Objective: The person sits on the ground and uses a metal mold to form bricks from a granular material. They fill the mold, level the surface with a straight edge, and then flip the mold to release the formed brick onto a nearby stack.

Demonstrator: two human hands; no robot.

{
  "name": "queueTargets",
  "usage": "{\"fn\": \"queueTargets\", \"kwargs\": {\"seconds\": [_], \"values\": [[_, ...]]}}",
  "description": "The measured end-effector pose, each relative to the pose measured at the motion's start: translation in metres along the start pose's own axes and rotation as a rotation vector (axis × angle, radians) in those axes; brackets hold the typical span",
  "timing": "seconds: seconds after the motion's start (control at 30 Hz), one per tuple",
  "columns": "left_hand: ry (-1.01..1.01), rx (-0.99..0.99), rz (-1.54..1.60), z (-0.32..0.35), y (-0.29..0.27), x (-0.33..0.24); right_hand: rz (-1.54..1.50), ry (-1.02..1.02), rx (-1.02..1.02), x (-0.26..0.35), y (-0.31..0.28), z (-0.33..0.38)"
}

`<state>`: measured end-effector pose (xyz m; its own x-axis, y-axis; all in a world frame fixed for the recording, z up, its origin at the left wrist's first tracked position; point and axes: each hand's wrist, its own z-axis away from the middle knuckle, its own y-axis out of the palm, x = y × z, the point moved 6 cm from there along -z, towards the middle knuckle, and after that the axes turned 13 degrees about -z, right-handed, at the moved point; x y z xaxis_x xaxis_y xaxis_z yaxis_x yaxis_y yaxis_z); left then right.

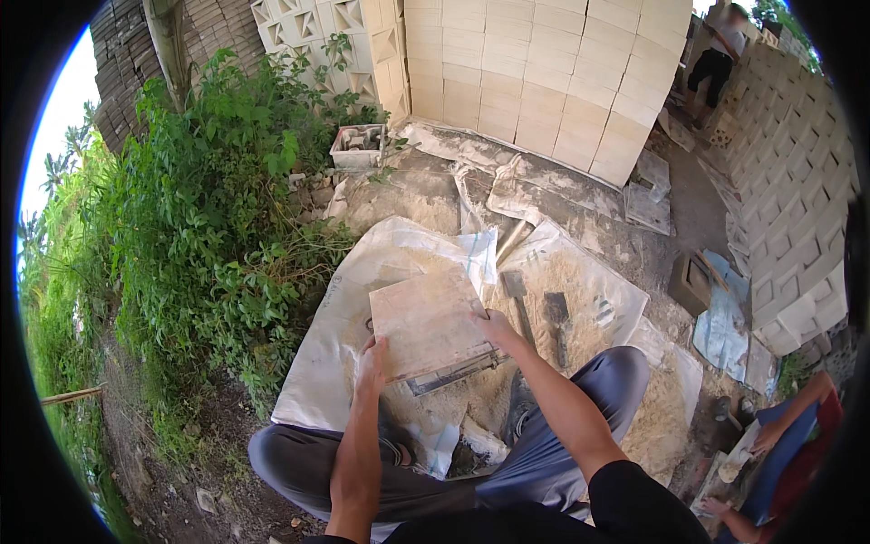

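A flat, pale, dusty square board (424, 319) is held in front of me, tilted, between both hands. My left hand (372, 356) grips its left edge near the lower corner, fingers mostly hidden by the board. At the right edge my right hand (492, 328) is closed on it, thumb on top. Just below the board shows part of a dark rectangular metal frame (456, 373), the rest covered. Two flat-bladed, trowel-like tools lie to the right: one with a grey blade (515, 285) and a darker one (555, 308).
Dusty white sacking (313, 385) with pale sandy powder (584, 263) spreads under the work. Green plants (213, 199) grow on the left. Stacked pale blocks (517, 72) form a wall ahead. A co-worker's hands (768, 439) work at lower right; another person (719, 59) stands far right.
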<state>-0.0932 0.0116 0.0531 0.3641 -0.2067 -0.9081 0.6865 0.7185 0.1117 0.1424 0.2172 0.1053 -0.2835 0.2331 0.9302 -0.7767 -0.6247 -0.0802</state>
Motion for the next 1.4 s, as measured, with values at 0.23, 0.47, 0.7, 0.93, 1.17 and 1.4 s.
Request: {"fn": "queueTargets", "kwargs": {"seconds": [0.23,0.47,0.7,0.93,1.17,1.4], "values": [[0.025,-0.282,-0.139,0.005,-0.019,-0.003,-0.141,-0.042,-0.046,0.043,0.013,0.017],[-0.018,-0.323,-0.164,-0.004,-0.010,-0.006,0.047,-0.138,0.039,0.043,0.008,-0.010],[-0.075,-0.210,-0.151,-0.011,-0.018,0.021,-0.001,0.011,0.071,0.026,0.010,0.011],[-0.062,0.048,-0.319,-0.023,0.017,-0.013,-0.204,0.241,-0.125,0.013,-0.013,0.002],[-0.089,0.035,-0.351,-0.014,0.030,-0.009,-0.154,0.179,-0.256,-0.011,-0.018,-0.001],[-0.158,0.075,-0.277,-0.012,0.019,-0.005,-0.258,0.191,-0.206,-0.014,-0.012,0.001]]}}
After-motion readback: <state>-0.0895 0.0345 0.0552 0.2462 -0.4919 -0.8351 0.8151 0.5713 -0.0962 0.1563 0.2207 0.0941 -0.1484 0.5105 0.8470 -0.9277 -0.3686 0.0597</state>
